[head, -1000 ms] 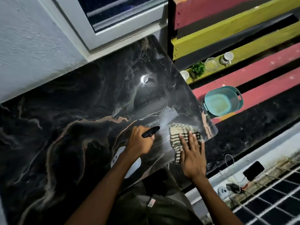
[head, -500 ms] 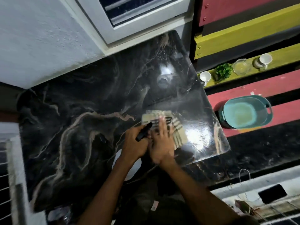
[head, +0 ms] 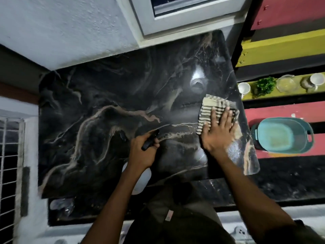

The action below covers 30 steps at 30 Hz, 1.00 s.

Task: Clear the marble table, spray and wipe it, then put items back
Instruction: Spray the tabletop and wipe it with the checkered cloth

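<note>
A black marble table [head: 105, 120] with pale veins fills the middle of the view. My right hand [head: 217, 132] lies flat, fingers spread, on a striped cloth [head: 209, 106] near the table's right edge. My left hand [head: 143, 153] grips the black trigger head of a white spray bottle [head: 142, 180], held upright above the table's front edge; the hand hides most of the bottle. The tabletop carries nothing else, and a bright light reflection [head: 197, 76] shows at its far right.
To the right, a teal basket [head: 281, 136] stands on painted red and yellow slats. On the yellow slat sit a white cup [head: 244, 88], a small green plant [head: 264, 86], a glass dish [head: 286, 84] and another cup [head: 315, 81]. A window sits behind the table; a wire grille at left.
My right hand has slid the striped cloth from beside the left hand out to the table's right edge. The left hand holds the bottle in about the same spot. The camera has shifted.
</note>
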### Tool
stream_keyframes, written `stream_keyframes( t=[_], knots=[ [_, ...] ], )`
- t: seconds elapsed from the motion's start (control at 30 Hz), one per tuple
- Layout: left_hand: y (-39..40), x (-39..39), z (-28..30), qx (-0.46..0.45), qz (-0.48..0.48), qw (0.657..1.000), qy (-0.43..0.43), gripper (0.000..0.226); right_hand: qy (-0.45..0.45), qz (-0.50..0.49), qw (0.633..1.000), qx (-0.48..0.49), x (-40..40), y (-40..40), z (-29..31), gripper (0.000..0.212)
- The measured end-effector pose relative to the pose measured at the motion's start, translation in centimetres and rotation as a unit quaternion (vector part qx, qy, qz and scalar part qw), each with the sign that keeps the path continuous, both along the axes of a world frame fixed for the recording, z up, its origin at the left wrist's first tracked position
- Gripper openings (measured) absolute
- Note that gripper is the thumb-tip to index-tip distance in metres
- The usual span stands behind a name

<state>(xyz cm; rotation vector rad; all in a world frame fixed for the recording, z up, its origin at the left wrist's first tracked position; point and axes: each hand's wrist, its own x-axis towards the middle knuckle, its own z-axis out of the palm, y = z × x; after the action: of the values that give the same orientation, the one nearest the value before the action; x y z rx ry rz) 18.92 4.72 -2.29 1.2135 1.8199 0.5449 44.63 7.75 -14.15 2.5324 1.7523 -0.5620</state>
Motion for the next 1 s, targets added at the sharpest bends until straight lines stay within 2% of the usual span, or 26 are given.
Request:
stream_keyframes(
  t=[0.1, 0.17, 0.27, 0.37, 0.5, 0.6, 0.67, 0.77, 0.83, 0.9, 1.0],
  knots=[
    [-1.0, -0.5, -0.2, -0.014, 0.026, 1.000, 0.000, 0.012, 0.014, 0.020, 1.000, 0.002, -6.1, 1.3, 0.3, 0.069],
    [-1.5, -1.0, -0.2, -0.025, 0.032, 0.999, 0.013, 0.015, 0.039, 0.116, 0.992, 0.011, -10.0, -0.4, 0.5, 0.068],
    [-2.1, -2.2, -0.3, -0.022, 0.029, 0.999, 0.035, 0.013, 0.090, 0.272, 0.958, 0.022, -14.6, -5.9, 0.1, 0.067],
    [-2.4, -3.2, -0.2, -0.029, 0.041, 0.998, 0.041, 0.015, 0.099, 0.359, 0.928, 0.013, -13.6, -10.5, -0.6, 0.068],
    [-2.8, -5.2, -0.4, -0.045, 0.090, 0.995, 0.029, 0.012, 0.085, 0.334, 0.939, 0.007, -7.4, -9.8, -0.5, 0.070],
    [-3.1, -6.8, -0.6, -0.046, 0.116, 0.992, 0.009, 0.014, 0.044, 0.265, 0.963, 0.012, -4.3, -4.4, 0.0, 0.070],
    [-3.0, -7.2, -0.6, -0.050, 0.126, 0.991, -0.001, 0.017, 0.027, 0.189, 0.982, 0.016, -4.7, 0.5, 0.6, 0.072],
    [-3.2, -8.2, -1.1, -0.050, 0.134, 0.990, -0.008, 0.018, 0.019, 0.117, 0.993, -0.014, -10.5, 6.4, 1.0, 0.076],
    [-3.5, -8.5, -1.2, -0.050, 0.140, 0.989, -0.009, 0.018, 0.015, 0.137, 0.990, -0.023, -15.2, 7.6, 1.1, 0.076],
    [-3.4, -8.6, -1.1, -0.054, 0.144, 0.988, -0.006, 0.020, 0.022, 0.224, 0.974, -0.016, -19.2, 6.3, 1.2, 0.075],
    [-3.1, -8.9, -1.2, -0.045, 0.130, 0.990, 0.009, 0.021, 0.053, 0.348, 0.936, 0.005, -22.1, 0.1, 0.7, 0.071]
  ],
)
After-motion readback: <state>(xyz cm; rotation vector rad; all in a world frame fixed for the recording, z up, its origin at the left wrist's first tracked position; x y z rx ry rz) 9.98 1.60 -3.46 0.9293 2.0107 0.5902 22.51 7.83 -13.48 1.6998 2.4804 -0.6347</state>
